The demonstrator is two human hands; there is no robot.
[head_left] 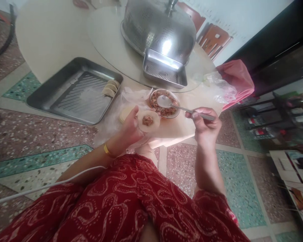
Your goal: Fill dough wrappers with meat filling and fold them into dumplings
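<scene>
My left hand [131, 129] holds a round dumpling wrapper [148, 121] flat on its fingers, with a lump of minced filling in its middle. My right hand [204, 126] grips the handle of a metal spoon [166, 102], whose bowl rests over a small bowl of minced filling [166, 111]. A stack of plain wrappers [125, 113] lies on clear plastic just left of my left hand. Three folded dumplings [111, 88] sit at the right end of a metal tray [65, 94].
A perforated steel dome cover [159, 27] and a smaller steel tray [164, 70] stand on the round turntable at the back. A pink plastic bag [236, 79] lies at the table's right edge. Wooden chairs stand behind. Terrazzo floor lies below.
</scene>
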